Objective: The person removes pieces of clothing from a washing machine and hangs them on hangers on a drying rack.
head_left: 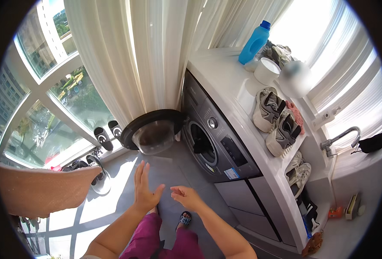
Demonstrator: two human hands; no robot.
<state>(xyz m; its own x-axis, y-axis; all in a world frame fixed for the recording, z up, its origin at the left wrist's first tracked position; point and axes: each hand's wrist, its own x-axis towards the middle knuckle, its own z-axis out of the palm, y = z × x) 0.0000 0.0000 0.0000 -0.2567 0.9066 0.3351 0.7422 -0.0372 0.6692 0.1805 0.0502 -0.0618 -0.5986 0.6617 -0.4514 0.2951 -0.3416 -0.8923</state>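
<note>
My left hand (146, 192) is raised in front of me, its fingers stretched out and its thumb apart, with nothing in it. Close by on the right, my right hand (187, 197) hovers with loosely bent fingers and also holds nothing. The hands do not touch each other. Ahead stands a grey front-loading washing machine (238, 170) with its round glass door (154, 136) swung wide to the left. In the drum opening some dark cloth (198, 146) shows, partly hidden in shadow.
On the white counter (225, 71) stand a blue detergent bottle (253, 43), a white tub (267, 70) and grey sneakers (269, 110). A faucet (339, 140) is at the right. A towel (44, 190) hangs at the left; slippers (103, 138) lean by the window.
</note>
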